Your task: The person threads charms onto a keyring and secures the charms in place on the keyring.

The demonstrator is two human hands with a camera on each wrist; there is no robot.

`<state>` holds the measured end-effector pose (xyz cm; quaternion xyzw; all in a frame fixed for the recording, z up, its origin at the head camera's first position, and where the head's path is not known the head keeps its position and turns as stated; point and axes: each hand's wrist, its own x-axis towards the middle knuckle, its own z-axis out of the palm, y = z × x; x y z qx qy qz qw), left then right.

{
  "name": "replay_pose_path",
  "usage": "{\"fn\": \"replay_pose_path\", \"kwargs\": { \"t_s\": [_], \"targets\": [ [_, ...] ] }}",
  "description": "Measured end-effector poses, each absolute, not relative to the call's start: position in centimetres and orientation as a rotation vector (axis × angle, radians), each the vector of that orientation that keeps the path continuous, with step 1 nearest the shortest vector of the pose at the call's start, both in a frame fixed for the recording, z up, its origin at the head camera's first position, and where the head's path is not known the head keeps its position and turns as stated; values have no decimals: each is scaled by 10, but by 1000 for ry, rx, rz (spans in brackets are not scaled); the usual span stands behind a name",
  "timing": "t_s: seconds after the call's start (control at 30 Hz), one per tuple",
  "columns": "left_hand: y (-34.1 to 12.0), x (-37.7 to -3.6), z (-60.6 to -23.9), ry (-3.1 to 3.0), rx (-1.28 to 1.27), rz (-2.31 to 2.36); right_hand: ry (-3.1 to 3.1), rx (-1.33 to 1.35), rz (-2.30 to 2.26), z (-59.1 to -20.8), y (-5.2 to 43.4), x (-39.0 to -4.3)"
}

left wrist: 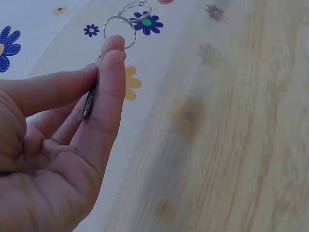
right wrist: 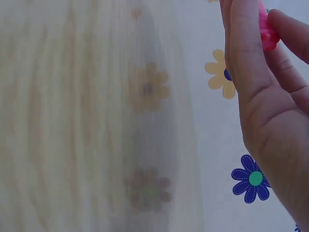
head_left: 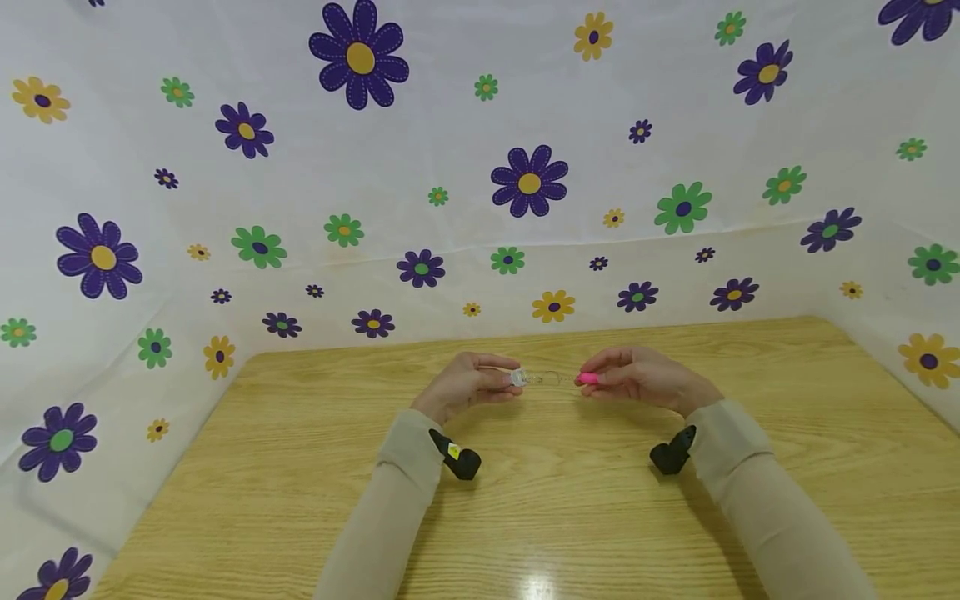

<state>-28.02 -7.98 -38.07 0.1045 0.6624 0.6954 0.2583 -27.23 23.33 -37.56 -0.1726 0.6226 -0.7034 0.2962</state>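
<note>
Over the table, my left hand pinches a flat, pale tag between thumb and fingers. In the left wrist view the tag shows as a thin, dark edge. Thin linked metal rings hang off its far end, spanning the gap between the hands like a keychain. Opposite, my right hand grips a small bright pink piece at the other end of the rings. The right wrist view shows this pink piece partly, between thumb and fingers; its exact kind is unclear.
Below both hands lies a light wood-grain table. A white cloth with purple, green and yellow flowers rises behind it and along both sides. Black wrist cameras are strapped over the pale sleeves.
</note>
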Motion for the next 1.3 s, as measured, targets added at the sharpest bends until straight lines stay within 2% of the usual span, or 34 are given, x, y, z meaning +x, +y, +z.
{"fn": "replay_pose_path", "kwargs": {
  "t_s": [0.43, 1.03, 1.3],
  "targets": [
    [-68, -288, -384, 2143, 117, 1804, 2163, -199, -1625, -367, 233, -282],
    [-58, -291, -385, 2163, 25, 1733, 2196, -153, -1547, -369, 230, -287],
    [-63, -287, -380, 2336, 116, 1571, 2259, -113, -1521, -370, 231, -283]
  ]
}}
